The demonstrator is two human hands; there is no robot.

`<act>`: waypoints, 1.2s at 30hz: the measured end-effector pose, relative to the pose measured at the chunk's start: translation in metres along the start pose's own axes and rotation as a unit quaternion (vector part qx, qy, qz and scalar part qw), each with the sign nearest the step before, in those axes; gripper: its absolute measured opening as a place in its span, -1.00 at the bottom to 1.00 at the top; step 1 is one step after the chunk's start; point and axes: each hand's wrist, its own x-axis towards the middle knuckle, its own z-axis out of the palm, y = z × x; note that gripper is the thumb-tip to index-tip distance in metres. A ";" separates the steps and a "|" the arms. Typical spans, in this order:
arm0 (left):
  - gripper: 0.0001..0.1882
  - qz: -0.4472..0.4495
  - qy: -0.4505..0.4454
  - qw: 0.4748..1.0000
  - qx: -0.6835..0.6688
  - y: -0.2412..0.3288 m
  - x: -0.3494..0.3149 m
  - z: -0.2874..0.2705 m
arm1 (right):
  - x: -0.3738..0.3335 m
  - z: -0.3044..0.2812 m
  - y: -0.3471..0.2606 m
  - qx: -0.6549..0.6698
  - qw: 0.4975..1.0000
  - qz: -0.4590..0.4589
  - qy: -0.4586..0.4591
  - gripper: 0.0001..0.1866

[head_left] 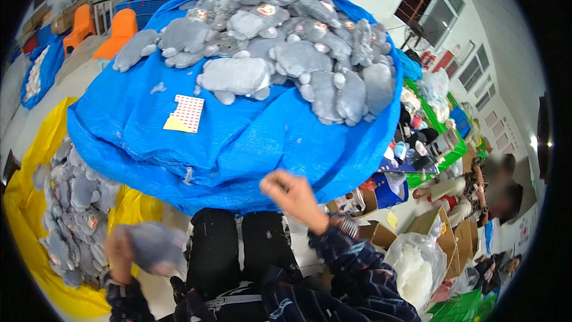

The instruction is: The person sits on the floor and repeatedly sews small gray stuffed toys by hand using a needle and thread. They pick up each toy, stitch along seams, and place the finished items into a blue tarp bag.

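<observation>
Blue sheet (pixel 256 137): woven-looking plastic, glossy, heavily creased, bright highlights seen from where I stand. Plush toys (pixel 235 77) on it: grey cloth, short soft pile, matt throughout. Held plush toy (pixel 158 247): same matt grey cloth; fine texture lost to blur. Label sheet (pixel 189 113): paper, flat and smooth, with a plain yellowish corner. Yellow sheet (pixel 24 203): plastic, shiny along its folds. Orange chairs (pixel 122 33): moulded plastic, smooth. Clear bag (pixel 441 253): thin plastic film, crinkled and reflective; white filling (pixel 415 271) inside, fluffy and fibrous. Trousers (pixel 214 250): black cloth, matt. Right sleeve (pixel 357 265): dark patterned cloth, loosely rumpled, without sheen.
</observation>
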 end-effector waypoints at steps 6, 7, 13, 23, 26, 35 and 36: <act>-0.52 -0.144 0.164 0.948 0.233 -0.052 0.045 -0.130 | 0.154 -0.025 0.066 -0.061 0.981 -0.069 0.168 -0.75; -0.50 -0.123 0.178 0.945 0.246 -0.048 0.042 -0.130 | 0.174 -0.021 0.060 0.027 0.985 0.088 0.146 -0.72; -0.56 -0.098 0.034 0.985 -0.138 0.004 0.024 -0.029 | 0.241 -0.006 0.104 0.226 0.932 0.248 0.137 -0.79; -0.43 0.196 0.075 0.951 -0.225 0.182 0.108 0.002 | 0.060 -0.021 -0.025 0.309 0.931 0.124 0.148 -0.90; -0.37 0.248 0.080 0.941 -0.217 0.224 0.102 0.000 | -0.032 -0.005 -0.069 0.141 0.983 0.099 0.064 -0.70; -0.26 -0.002 -0.357 0.776 -0.519 0.190 -0.029 0.057 | -0.125 0.027 -0.032 0.011 0.991 0.119 -0.062 -0.79; -0.26 -0.009 -0.367 0.769 -0.523 0.187 -0.036 0.058 | -0.119 0.026 -0.025 -0.058 0.996 0.055 -0.034 -0.78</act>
